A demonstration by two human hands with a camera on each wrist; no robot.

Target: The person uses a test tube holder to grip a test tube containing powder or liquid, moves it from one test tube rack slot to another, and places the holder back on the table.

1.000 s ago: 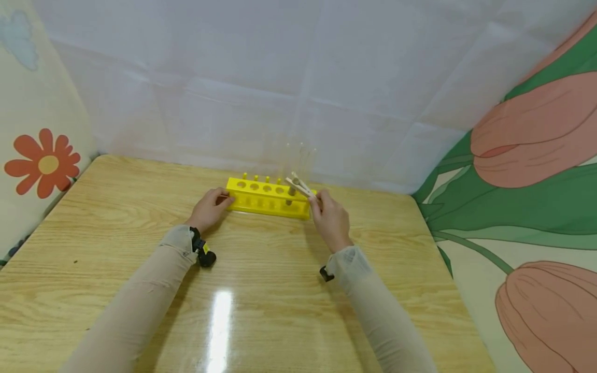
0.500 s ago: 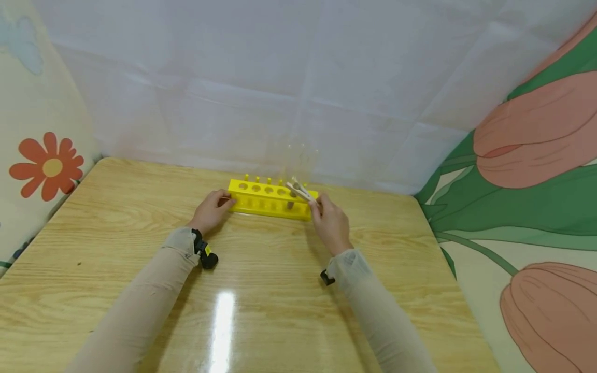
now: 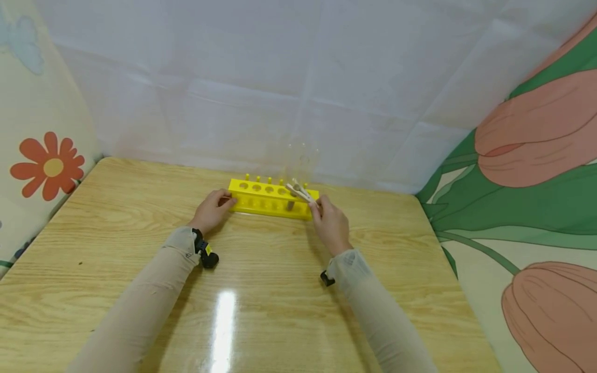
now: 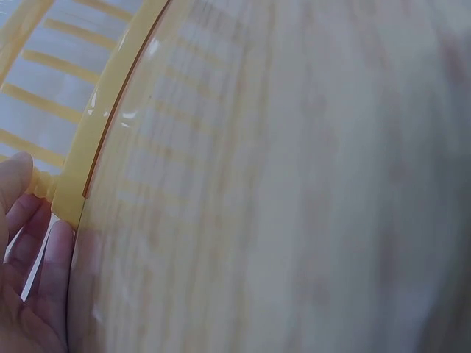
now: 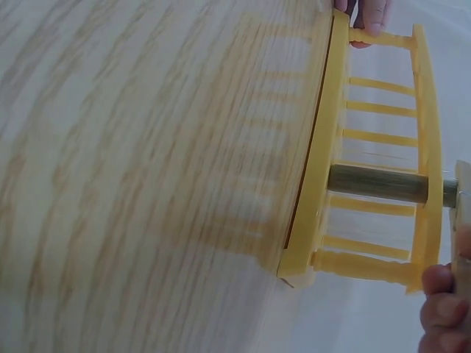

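Note:
A yellow test tube rack (image 3: 263, 196) stands on the wooden table near its back edge. My left hand (image 3: 212, 211) grips the rack's left end; in the left wrist view its thumb and fingers are about the end post. With my right hand (image 3: 332, 224) I hold a pale wooden test tube clamp (image 3: 302, 192) by its near end, over the rack's right part. Below the clamp's far end, a tube with dark greyish-brown contents (image 5: 375, 182) passes through the rack's top plate, its lower end at the base. Whether the clamp squeezes the tube cannot be made out.
Faint clear glass tubes (image 3: 303, 158) rise behind the rack's right side. Along its back stand several yellow pegs (image 3: 258, 179). A white cloth (image 3: 210, 103) hangs behind the table (image 3: 261, 269), with a flower-patterned sheet (image 3: 536, 140) on the right.
The clamp's far end has dropped slightly towards the rack's top since one second ago. The left hand keeps its place on the rack. Over the last half second almost nothing differs.

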